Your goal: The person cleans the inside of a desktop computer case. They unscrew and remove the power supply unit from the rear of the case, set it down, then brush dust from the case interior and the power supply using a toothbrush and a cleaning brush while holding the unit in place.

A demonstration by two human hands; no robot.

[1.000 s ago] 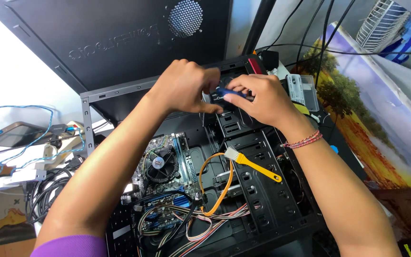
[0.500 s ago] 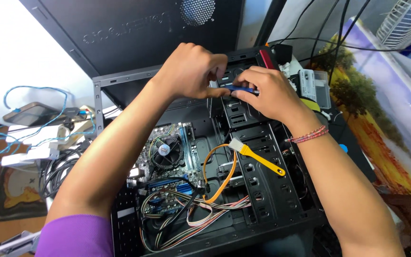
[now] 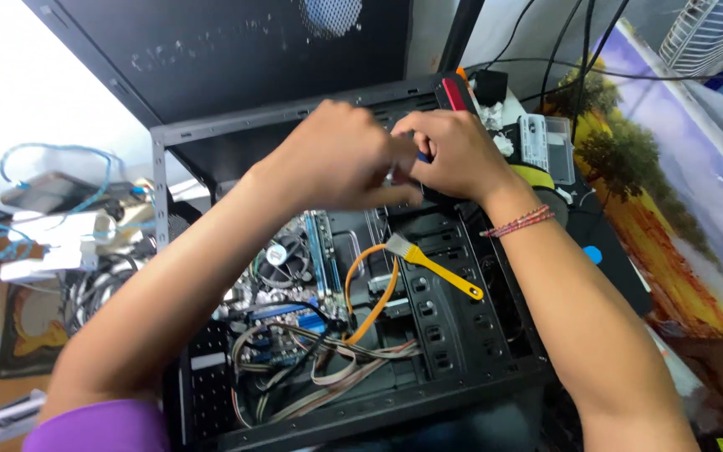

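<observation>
The left hand (image 3: 336,159) and right hand (image 3: 453,155) meet over the open computer case (image 3: 462,335). A small blue thing (image 3: 423,156) peeks between their curled fingers. I cannot tell who grips it

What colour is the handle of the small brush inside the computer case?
Yellow; the small brush shows best in the head view.

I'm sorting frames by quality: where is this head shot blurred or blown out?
Head view: both hands, left hand and right hand, are motion-smeared; the upper-left background is overexposed white; the yellow brush and the open computer case stay fairly sharp.
</observation>
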